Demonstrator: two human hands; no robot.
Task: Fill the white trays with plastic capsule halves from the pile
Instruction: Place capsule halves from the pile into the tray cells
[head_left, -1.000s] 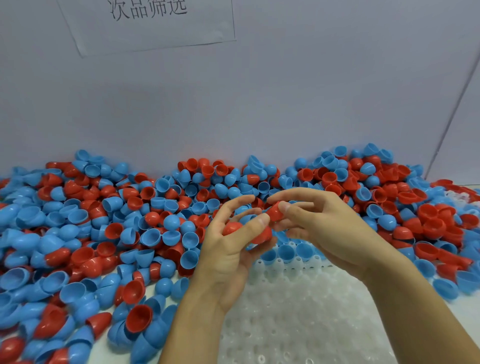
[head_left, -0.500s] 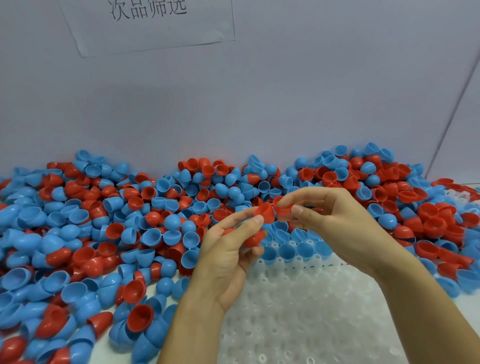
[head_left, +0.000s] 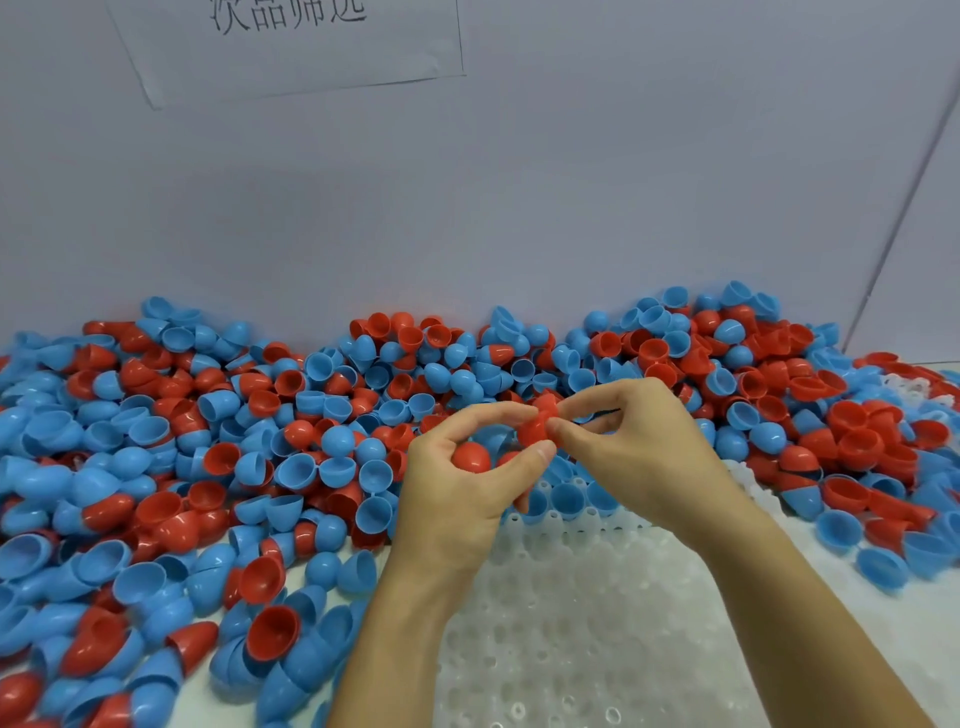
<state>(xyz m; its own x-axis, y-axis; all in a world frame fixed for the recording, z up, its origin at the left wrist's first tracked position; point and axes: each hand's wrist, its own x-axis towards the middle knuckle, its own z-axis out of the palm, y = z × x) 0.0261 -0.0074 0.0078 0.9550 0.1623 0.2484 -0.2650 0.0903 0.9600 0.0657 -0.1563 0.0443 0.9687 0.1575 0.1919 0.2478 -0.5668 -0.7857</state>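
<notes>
— What is seen at the centre of the frame?

— A stack of red capsule halves (head_left: 540, 423) is pinched between two bare hands above a heap of plastic shells. The left hand (head_left: 462, 493) is curled, with thumb and forefinger closed on the stack's lower end; another red half (head_left: 470, 457) is cupped in its palm. The upper end is gripped by the thumb and fingertips of the right hand (head_left: 639, 457).

— How are the capsule halves described?

— Glossy, dome-shaped cups in red and blue are shown, some nested in one another. The pile (head_left: 208, 467) is spread across the middle of the frame from left to right edge, banked against a grey wall (head_left: 571, 182).

— And the trays?

— A white tray (head_left: 571, 623) with rows of round sockets is seen at lower centre, under the wrists. Blue halves (head_left: 566, 501) are seated in its far row, just below the hands.

— Any writing?

— A paper sign (head_left: 311, 47) is fixed at upper left; Chinese characters are printed on it, cut off by the top edge and not fully readable.
</notes>
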